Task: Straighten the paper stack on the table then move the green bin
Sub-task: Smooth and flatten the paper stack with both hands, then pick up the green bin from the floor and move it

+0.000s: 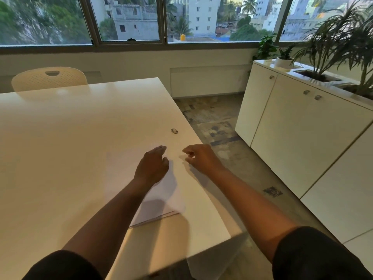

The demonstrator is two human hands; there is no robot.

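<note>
A stack of white paper (121,170) lies on the white table (60,138) near its right edge, its near edge slightly fanned. My left hand (152,165) hovers over the stack's far right part, fingers straight and relaxed, holding nothing. My right hand (201,157) is just right of the stack, above the table edge, with fingers loosely curled and nothing in them. No green bin is in view.
A small oval metal object (174,130) lies on the table beyond the hands. A cream chair (49,77) stands at the far side. White cabinets (292,126) with potted plants (343,37) line the right. Patterned floor (218,126) lies between.
</note>
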